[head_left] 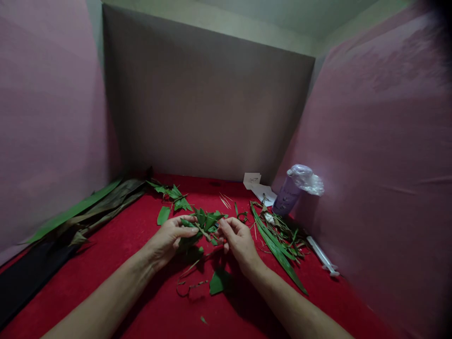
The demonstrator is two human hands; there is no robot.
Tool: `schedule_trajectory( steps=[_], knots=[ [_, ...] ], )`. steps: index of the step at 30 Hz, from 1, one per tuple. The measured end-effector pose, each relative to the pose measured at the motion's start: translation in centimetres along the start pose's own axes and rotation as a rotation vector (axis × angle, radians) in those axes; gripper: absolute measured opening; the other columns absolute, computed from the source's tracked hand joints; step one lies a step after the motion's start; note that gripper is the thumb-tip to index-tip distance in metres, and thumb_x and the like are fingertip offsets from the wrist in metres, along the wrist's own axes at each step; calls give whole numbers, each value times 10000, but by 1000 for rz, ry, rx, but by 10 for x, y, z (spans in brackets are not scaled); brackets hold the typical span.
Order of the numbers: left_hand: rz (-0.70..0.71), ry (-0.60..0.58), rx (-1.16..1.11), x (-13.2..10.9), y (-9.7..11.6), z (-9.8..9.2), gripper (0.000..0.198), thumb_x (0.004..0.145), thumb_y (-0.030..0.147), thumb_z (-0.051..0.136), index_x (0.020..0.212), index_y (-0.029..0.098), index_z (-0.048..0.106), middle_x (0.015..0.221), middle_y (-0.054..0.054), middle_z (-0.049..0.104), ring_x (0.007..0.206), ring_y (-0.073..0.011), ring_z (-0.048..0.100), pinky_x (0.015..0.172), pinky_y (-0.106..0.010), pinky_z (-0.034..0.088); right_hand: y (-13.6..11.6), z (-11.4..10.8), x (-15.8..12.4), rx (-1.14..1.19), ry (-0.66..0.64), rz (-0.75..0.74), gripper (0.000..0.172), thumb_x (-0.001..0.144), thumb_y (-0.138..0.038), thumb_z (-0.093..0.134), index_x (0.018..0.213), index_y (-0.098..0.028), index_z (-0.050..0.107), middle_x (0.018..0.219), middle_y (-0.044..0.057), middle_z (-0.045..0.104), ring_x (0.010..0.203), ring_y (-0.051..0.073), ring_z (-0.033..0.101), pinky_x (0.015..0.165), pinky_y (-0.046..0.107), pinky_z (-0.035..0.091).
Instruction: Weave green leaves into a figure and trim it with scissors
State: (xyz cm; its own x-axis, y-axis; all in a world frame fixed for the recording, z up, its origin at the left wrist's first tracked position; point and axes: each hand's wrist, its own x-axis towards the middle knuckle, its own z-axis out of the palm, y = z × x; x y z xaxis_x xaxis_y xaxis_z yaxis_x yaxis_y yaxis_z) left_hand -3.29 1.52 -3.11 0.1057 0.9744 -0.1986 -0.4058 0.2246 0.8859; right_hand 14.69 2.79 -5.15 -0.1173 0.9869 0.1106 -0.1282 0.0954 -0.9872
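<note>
A small bundle of green leaves (202,218) with a brownish stem or strip across it is held up between my two hands above the red cloth. My left hand (171,238) grips the bundle's left side, thumb on top and fingers partly behind. My right hand (237,239) pinches at its right edge, thumb against the fingers; part of its grip is hidden by the leaves. Below the hands lie a cut green leaf piece (219,281) and a thin curled brown stem (190,288).
Leafy sprigs (180,197) lie beyond my hands. Thin wooden sticks (225,201) and white papers (263,193) are at the back. On the right are a purple cup (285,197) topped with plastic, a pile of stems (282,230) and a syringe (322,256). Long leaves (77,209) line the left wall.
</note>
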Motion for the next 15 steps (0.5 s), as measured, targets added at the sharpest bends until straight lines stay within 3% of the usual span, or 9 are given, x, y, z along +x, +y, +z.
schedule_trajectory(
  steps=[4, 10, 15],
  knots=[
    [6, 51, -12, 0, 3, 1, 312, 569, -3, 726, 825, 121, 599, 685, -70, 711, 552, -139, 661, 547, -207, 523, 4, -1, -1, -174, -32, -63, 435, 787, -568, 517, 647, -158, 559, 574, 9, 557, 456, 99, 475, 385, 202, 341],
    [7, 104, 6, 0, 5, 3, 307, 603, -30, 684, 844, 127, 576, 688, -73, 710, 545, -139, 657, 519, -207, 525, -8, 2, -17, -577, -11, -396, 179, 810, -380, 579, 791, -202, 582, 690, 6, 569, 600, 136, 493, 560, 249, 383],
    [23, 75, 46, 3, 0, 0, 318, 625, -21, 679, 884, 126, 566, 697, -51, 703, 546, -126, 650, 549, -220, 534, -11, 2, -22, -857, -41, -562, 108, 818, -306, 573, 820, -198, 580, 770, 35, 559, 660, 156, 498, 609, 273, 364]
  ],
)
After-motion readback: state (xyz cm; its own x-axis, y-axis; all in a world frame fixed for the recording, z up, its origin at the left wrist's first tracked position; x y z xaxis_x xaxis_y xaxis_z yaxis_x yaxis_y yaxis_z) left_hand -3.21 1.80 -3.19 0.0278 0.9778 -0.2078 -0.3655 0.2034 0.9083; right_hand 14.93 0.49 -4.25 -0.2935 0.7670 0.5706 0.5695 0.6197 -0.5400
